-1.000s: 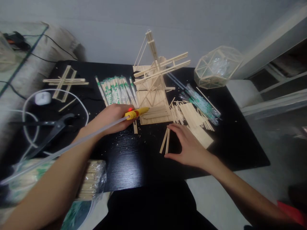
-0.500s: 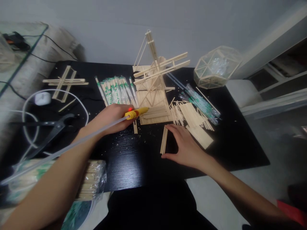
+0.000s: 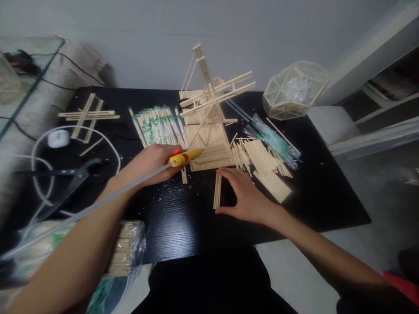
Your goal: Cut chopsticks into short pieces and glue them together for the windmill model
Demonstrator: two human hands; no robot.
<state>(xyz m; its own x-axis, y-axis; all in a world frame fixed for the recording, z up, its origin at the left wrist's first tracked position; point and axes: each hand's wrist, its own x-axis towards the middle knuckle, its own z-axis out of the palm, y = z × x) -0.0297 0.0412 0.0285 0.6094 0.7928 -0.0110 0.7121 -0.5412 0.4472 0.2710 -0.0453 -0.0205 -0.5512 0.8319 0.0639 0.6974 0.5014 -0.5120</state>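
Observation:
My left hand (image 3: 149, 162) grips a yellow glue gun (image 3: 185, 155) with a long clear glue stick trailing back over my forearm. Its nozzle points at the flat base of a wooden-stick windmill model (image 3: 209, 117) on the black table (image 3: 327, 192). My right hand (image 3: 245, 196) lies flat on the table, thumb and fingertips against a pair of short wooden sticks (image 3: 217, 190) held side by side, just in front of the model's base.
Wrapped chopsticks (image 3: 157, 124) lie left of the model, loose cut sticks (image 3: 262, 161) to its right. A stick cross (image 3: 87, 115), black pliers (image 3: 70, 179), a white cable (image 3: 39, 148), a bagged stick bundle (image 3: 127, 246) and a polyhedral stick frame (image 3: 294, 89) surround them.
My right hand has pushed the two splayed sticks together and slid them a little left toward the model's base. The left hand with the glue gun has barely moved.

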